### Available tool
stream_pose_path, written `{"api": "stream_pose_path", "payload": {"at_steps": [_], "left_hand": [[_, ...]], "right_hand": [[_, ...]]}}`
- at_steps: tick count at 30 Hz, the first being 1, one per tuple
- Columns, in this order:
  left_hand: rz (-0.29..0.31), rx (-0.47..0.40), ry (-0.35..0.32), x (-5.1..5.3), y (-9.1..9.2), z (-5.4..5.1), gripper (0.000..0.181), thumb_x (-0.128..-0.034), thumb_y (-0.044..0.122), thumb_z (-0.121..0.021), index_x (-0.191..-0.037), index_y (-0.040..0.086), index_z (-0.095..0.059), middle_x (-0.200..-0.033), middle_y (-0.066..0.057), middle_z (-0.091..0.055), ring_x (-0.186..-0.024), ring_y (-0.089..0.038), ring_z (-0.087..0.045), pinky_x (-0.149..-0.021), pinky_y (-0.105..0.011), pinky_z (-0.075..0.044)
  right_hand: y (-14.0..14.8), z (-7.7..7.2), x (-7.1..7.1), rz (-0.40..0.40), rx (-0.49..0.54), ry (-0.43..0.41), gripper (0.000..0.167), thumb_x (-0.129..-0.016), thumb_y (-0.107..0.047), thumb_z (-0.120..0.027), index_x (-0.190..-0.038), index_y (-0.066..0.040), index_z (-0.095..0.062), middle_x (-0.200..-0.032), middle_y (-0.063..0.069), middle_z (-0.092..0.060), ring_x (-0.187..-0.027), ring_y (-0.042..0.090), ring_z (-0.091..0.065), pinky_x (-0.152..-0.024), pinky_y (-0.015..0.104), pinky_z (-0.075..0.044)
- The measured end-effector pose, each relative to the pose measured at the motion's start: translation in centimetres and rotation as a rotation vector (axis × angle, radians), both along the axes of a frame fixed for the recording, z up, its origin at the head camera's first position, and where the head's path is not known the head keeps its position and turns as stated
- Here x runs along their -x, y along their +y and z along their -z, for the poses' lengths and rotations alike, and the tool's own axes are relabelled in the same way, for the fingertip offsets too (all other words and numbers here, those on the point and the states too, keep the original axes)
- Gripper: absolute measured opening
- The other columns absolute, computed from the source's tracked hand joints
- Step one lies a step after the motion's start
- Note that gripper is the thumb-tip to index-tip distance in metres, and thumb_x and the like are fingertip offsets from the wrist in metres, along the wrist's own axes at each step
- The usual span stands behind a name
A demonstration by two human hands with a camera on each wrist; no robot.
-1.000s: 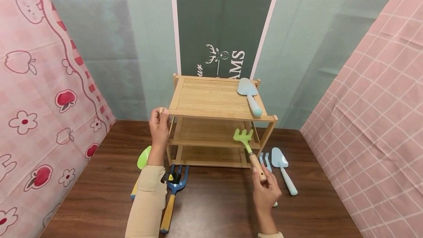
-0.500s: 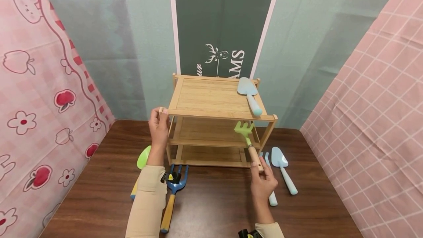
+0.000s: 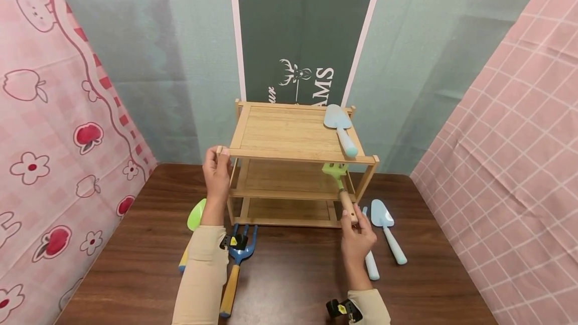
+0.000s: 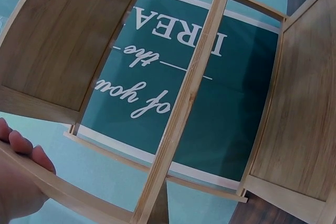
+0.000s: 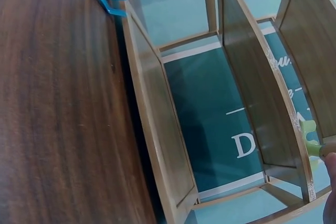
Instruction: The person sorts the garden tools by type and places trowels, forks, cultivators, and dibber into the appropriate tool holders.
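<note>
My left hand [image 3: 218,174] grips the front left corner of the wooden shelf rack [image 3: 289,154]; in the left wrist view its fingers [image 4: 23,148] curl over the wood. The right hand [image 3: 356,239] pinches the wooden handle end of a small green rake [image 3: 335,170]. The rake's tines point into the space between the top and middle shelves, at the right side. In the right wrist view the green head [image 5: 311,137] is beside a shelf edge. A light blue trowel [image 3: 339,127] lies on the top shelf's right side.
On the table [image 3: 289,285], a blue fork [image 3: 231,285] and a green trowel [image 3: 196,214] lie left, partly behind the left arm. Right of the right hand are a light blue trowel [image 3: 388,232] and another light blue tool [image 3: 372,267]. Curtains surround the table.
The right hand has moved forward and slightly left, bringing the green rake's head up to just below the top shelf's front edge. The left hand stays on the rack's corner.
</note>
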State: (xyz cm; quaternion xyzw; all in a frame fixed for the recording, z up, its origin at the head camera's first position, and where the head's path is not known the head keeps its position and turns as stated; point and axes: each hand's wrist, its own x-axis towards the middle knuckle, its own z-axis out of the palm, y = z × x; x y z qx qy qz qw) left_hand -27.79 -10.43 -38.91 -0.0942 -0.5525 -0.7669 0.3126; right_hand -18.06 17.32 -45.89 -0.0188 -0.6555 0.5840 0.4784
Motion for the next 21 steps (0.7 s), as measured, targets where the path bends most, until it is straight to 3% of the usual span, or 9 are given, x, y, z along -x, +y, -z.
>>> {"api": "stream_pose_path", "payload": {"at_steps": [4,8,14,21], "left_hand": [[0.010,-0.007,-0.010,-0.2,0.0,-0.1,0.003,-0.0941,0.004,-0.047,-0.094,0.004,-0.051,-0.072,-0.007,-0.042,-0.065,-0.010,-0.041,-0.060,-0.023,-0.036],[0.010,0.000,-0.005,-0.9,0.1,-0.8,0.005,-0.0935,0.001,-0.046,-0.093,0.003,-0.050,-0.072,-0.011,-0.041,-0.066,-0.010,-0.041,-0.062,-0.024,-0.036],[-0.002,0.021,-0.006,-1.9,0.5,-2.0,0.006,-0.0933,0.000,-0.045,-0.092,0.001,-0.050,-0.070,-0.008,-0.040,-0.064,-0.009,-0.040,-0.061,-0.024,-0.034],[0.007,0.019,-0.004,-1.8,0.4,-2.0,0.007,-0.0936,0.001,-0.045,-0.090,0.004,-0.051,-0.068,-0.011,-0.038,-0.060,-0.009,-0.037,-0.058,-0.024,-0.032]], "right_hand": [[0.1,-0.5,0.6,0.030,-0.047,0.011,0.029,-0.073,0.014,-0.066,-0.102,0.017,-0.062,-0.084,0.031,-0.058,-0.068,0.000,-0.055,-0.055,0.009,-0.043],[0.3,-1.0,1.3,0.062,-0.081,0.002,0.028,-0.074,0.012,-0.066,-0.102,0.016,-0.063,-0.088,0.031,-0.060,-0.073,0.001,-0.056,-0.058,0.009,-0.043],[0.1,-1.3,2.3,0.121,-0.064,-0.009,0.026,-0.072,0.013,-0.068,-0.097,0.015,-0.065,-0.087,0.030,-0.062,-0.071,0.002,-0.057,-0.059,0.009,-0.044],[1.0,0.3,4.8,0.120,-0.078,-0.045,0.025,-0.071,0.008,-0.071,-0.096,0.012,-0.068,-0.081,0.025,-0.064,-0.067,-0.001,-0.053,-0.058,0.008,-0.042]]}}
